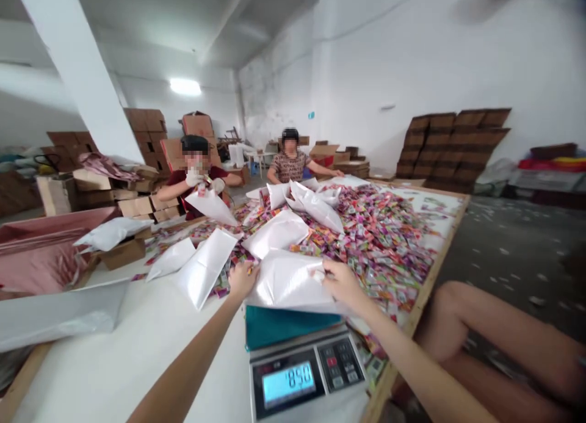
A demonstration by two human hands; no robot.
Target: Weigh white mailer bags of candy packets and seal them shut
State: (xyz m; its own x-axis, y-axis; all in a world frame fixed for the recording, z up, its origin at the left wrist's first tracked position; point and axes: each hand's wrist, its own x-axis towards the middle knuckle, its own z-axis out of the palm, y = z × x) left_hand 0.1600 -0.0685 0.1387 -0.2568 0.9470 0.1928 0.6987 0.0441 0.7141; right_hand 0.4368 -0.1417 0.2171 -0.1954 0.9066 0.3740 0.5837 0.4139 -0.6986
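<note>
A filled white plastic bag (pixel 290 282) rests over the teal pan (pixel 288 328) of a digital scale (pixel 306 380), whose lit display reads 850. My left hand (pixel 242 281) is closed at the bag's upper left edge; a small orange-yellow bit shows by its fingertips. At the right edge, my right hand (pixel 343 284) pinches the same bag. Just behind lies another filled white bag (pixel 277 232), and to the left stands an open-looking white bag (pixel 208 267). Small colourful packets (pixel 384 234) are heaped around and behind them.
Across the table (pixel 151 343), one person (pixel 201 179) holds a white bag (pixel 213 206) and another person (pixel 293 160) reaches over the heap. A box with a bag on top (pixel 116 234) stands left. Stacked cartons (pixel 451 148) line the right wall. A bare leg (pixel 499 337) is beside the table edge.
</note>
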